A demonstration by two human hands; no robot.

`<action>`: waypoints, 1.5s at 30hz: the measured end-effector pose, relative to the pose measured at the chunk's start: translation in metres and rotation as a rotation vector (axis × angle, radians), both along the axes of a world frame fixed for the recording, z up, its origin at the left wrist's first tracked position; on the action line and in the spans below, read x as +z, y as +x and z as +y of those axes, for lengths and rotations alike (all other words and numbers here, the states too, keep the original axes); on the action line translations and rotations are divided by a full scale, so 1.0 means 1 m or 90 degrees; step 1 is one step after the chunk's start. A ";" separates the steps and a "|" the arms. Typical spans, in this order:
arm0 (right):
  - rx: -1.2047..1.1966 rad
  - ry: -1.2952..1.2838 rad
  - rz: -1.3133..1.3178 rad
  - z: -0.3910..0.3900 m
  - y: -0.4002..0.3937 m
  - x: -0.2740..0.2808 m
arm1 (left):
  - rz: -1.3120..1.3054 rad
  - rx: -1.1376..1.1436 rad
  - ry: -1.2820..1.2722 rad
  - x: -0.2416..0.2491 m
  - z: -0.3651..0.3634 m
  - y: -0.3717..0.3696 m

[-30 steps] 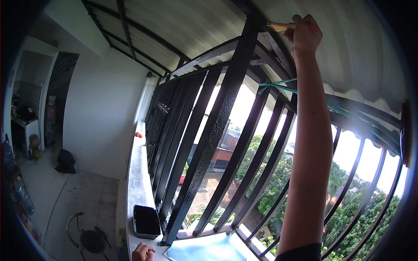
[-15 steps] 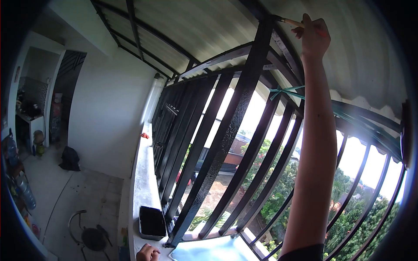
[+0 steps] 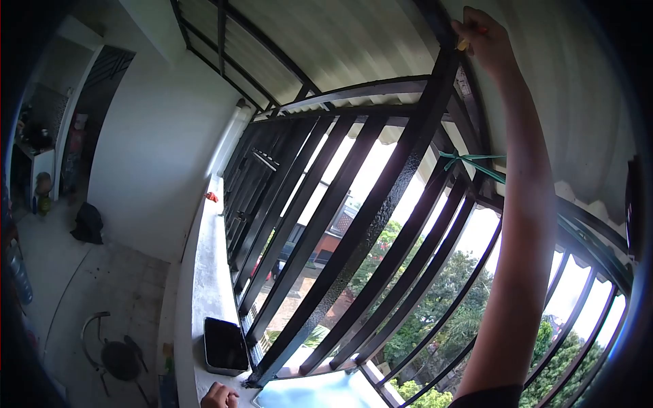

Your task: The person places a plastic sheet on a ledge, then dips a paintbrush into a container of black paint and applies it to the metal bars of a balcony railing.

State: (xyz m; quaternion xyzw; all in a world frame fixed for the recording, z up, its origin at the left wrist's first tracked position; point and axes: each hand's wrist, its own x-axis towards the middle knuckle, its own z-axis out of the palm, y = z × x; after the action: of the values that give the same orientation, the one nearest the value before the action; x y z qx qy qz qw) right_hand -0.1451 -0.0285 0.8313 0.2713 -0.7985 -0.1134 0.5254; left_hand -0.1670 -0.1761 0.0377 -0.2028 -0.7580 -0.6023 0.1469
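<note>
High at the upper right, my right hand (image 3: 486,42) is closed round a paintbrush (image 3: 463,45), beside the top of a thick black metal post (image 3: 381,211). The brush's bristles are hidden behind the fingers. At the bottom, my left hand (image 3: 220,396) rests on the white ledge (image 3: 207,272) with its fingers curled; what it holds, if anything, is hidden. Just above that hand stands a black tray (image 3: 226,345) with dark contents. The post has a glossy, wet-looking surface in its middle part.
Black bars (image 3: 408,279) run along the ledge, with trees outside. Green string (image 3: 469,158) is tied to the frame. A light blue surface (image 3: 320,391) lies below the bars. On the floor at left are a round-seated chair (image 3: 121,359) and a black bag (image 3: 88,223).
The view has shifted. My right hand has turned and brought the brush closer to the post's top, so less of its handle shows. My left hand stays by the tray.
</note>
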 end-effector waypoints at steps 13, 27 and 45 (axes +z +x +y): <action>0.123 -0.048 0.115 -0.011 -0.021 -0.028 | 0.002 -0.009 0.014 0.003 -0.002 -0.001; 0.379 -0.222 0.345 0.013 0.010 -0.111 | -0.044 -0.032 0.009 0.025 -0.007 0.007; 0.447 -0.216 0.382 0.088 -0.011 -0.232 | 0.042 0.020 0.037 -0.001 0.008 -0.004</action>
State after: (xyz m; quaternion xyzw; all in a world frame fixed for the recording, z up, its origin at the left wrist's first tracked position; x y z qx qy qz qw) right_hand -0.1560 0.0598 0.5992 0.3905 -0.4796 0.1290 0.7752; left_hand -0.1709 -0.1679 0.0362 -0.2068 -0.7381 -0.6143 0.1871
